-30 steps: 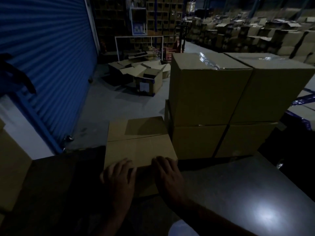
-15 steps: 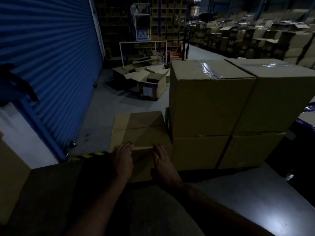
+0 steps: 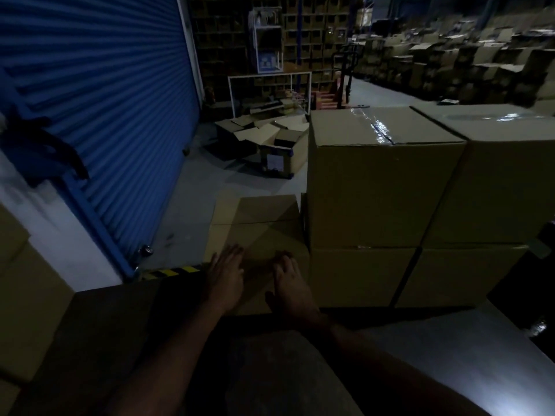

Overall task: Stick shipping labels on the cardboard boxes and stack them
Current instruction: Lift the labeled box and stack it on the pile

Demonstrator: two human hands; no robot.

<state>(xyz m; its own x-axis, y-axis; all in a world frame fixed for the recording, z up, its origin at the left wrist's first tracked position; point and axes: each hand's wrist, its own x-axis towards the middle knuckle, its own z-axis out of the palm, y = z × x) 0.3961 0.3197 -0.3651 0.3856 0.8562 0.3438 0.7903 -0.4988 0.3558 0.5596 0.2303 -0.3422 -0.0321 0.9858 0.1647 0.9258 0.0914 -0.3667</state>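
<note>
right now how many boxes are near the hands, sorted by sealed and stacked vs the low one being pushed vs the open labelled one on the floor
Sealed stacked boxes: 4, upper left, upper right, lower left, lower right
Low box with left hand and right hand flat on it: 1
Open labelled box on floor: 1
Total: 6

The brown cardboard box at far right [image 3: 507, 175] is cut off by the frame's edge, as is the tan carton at far left [image 3: 27, 298]. Both palms are hidden against the low flat cardboard box [image 3: 258, 232], and dimness blurs the distant shelving [image 3: 303, 34].
</note>
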